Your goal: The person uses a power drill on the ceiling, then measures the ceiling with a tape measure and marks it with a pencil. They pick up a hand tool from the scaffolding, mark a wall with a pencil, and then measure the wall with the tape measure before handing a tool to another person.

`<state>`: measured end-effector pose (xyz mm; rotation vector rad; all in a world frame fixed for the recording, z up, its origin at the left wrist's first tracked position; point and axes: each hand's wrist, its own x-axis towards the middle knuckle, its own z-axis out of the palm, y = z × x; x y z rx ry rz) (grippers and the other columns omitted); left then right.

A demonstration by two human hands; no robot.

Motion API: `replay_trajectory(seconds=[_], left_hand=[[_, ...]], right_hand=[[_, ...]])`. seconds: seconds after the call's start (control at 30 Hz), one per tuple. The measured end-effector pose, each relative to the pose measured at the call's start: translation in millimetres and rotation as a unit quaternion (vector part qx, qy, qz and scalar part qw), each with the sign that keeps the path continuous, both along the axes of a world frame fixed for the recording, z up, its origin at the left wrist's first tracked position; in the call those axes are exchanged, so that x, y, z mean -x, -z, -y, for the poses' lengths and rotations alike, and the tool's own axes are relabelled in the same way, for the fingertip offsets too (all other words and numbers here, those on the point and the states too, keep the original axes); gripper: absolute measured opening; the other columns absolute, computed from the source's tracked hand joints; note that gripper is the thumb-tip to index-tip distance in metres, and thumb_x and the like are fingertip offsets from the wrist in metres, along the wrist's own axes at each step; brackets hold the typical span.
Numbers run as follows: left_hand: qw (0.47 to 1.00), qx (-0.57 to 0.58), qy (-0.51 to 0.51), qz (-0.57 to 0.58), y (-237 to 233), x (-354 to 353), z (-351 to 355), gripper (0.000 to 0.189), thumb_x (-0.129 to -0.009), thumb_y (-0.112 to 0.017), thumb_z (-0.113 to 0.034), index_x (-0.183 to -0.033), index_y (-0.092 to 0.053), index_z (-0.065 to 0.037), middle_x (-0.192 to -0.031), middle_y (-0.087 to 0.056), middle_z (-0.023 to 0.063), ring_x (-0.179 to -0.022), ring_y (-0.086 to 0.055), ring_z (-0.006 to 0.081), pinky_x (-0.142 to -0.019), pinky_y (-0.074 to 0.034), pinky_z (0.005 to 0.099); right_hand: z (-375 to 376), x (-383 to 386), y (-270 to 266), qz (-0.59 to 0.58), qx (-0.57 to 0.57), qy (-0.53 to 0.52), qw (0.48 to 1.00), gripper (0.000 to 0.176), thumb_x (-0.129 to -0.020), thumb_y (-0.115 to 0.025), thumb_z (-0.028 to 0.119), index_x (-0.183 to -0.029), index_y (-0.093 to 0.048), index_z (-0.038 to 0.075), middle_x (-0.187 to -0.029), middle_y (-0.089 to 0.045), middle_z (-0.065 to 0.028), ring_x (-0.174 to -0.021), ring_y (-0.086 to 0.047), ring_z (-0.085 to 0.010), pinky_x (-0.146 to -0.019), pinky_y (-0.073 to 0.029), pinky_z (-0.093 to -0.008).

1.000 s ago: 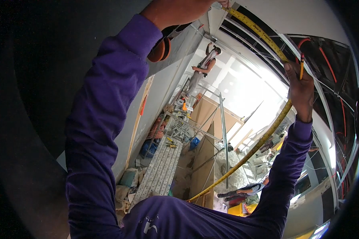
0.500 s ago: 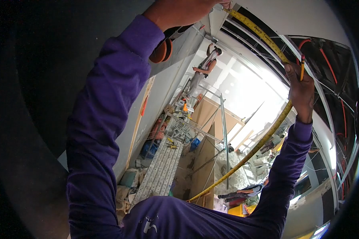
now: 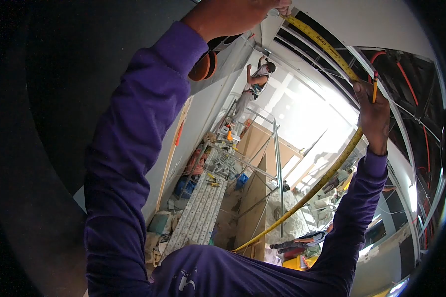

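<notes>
A yellow tape measure (image 3: 318, 40) runs along the ceiling edge between my two hands. At the top of the view, my left hand (image 3: 238, 16) pinches the tape's end against the pale ceiling panel; its fingertips are partly cut off by the frame. My right hand (image 3: 374, 119) is closed on the tape farther along, thumb against the blade. A pencil (image 3: 375, 88) sticks up from between the fingers of that hand. Below it, the blade (image 3: 307, 195) hangs in a long curve down toward my body, where its lower end is hidden.
Exposed ceiling framing (image 3: 354, 52) with red conduit (image 3: 406, 79) lies right of the tape. Far below stands a perforated metal plank (image 3: 195, 213) with tools on it, beside scaffold poles (image 3: 278, 173). One co-worker (image 3: 255, 81) stands at the far wall; another person (image 3: 302, 240) is lower right.
My left forearm and hand have shifted slightly to the right. The far co-worker has turned and brought the lower arm up. My right hand holds nearly the same place on the tape.
</notes>
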<state>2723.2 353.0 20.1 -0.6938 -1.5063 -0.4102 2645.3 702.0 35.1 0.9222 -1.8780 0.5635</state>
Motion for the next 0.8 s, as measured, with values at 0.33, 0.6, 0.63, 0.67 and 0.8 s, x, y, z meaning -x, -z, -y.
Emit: replay_trajectory(seconds=[0.33, 0.6, 0.63, 0.67, 0.8], left_hand=[[1.0, -0.005, -0.007, 0.009, 0, 1, 0, 0.029, -0.099, -0.054, -0.023, -0.091, -0.065, 0.002, -0.08, -0.067, 0.0162, -0.072, -0.065, 0.0263, -0.068, -0.05, 0.0365], [1.0, -0.019, 0.003, 0.008, 1, 2, -1, 0.027, -0.097, -0.055, -0.021, -0.094, -0.067, 0.003, -0.085, -0.069, 0.0181, -0.078, -0.067, 0.0282, -0.071, -0.051, 0.0372], [1.0, -0.016, 0.013, 0.007, 1, 2, -1, 0.027, -0.096, -0.055, -0.021, -0.094, -0.067, 0.003, -0.085, -0.069, 0.0184, -0.078, -0.068, 0.0286, -0.072, -0.051, 0.0373], [1.0, -0.014, 0.023, 0.007, 1, 3, -1, 0.027, -0.096, -0.055, -0.02, -0.093, -0.067, 0.003, -0.085, -0.069, 0.0187, -0.079, -0.068, 0.0291, -0.072, -0.051, 0.0374], [1.0, -0.008, 0.028, 0.003, 0, 1, -1, 0.026, -0.095, -0.055, -0.02, -0.093, -0.067, 0.003, -0.085, -0.069, 0.0201, -0.08, -0.068, 0.0308, -0.072, -0.051, 0.0379]], right_hand=[[-1, 1, 0, -0.009, -0.012, 0.01, 1.0, 0.042, -0.095, -0.063, 0.045, -0.111, -0.071, 0.007, -0.054, -0.052, -0.0003, -0.038, -0.04, -0.0052, -0.038, -0.033, -0.0239], [1, 0, 0, -0.011, -0.007, 0.006, 1.0, 0.039, -0.095, -0.063, 0.042, -0.111, -0.072, 0.007, -0.053, -0.048, 0.0013, -0.039, -0.034, -0.0036, -0.039, -0.027, -0.024], [0, 3, 0, -0.018, -0.01, 0.0, 1.0, 0.039, -0.095, -0.063, 0.041, -0.111, -0.072, 0.007, -0.053, -0.047, 0.0016, -0.039, -0.033, -0.0035, -0.039, -0.026, -0.024], [-2, 6, -1, -0.022, -0.012, -0.005, 1.0, 0.038, -0.095, -0.063, 0.041, -0.11, -0.072, 0.007, -0.053, -0.047, 0.0017, -0.039, -0.033, -0.0035, -0.039, -0.026, -0.0241], [-7, 14, -1, -0.027, -0.013, -0.011, 0.999, 0.037, -0.096, -0.063, 0.04, -0.109, -0.072, 0.007, -0.053, -0.047, 0.0011, -0.04, -0.034, -0.0037, -0.038, -0.028, -0.0245]])
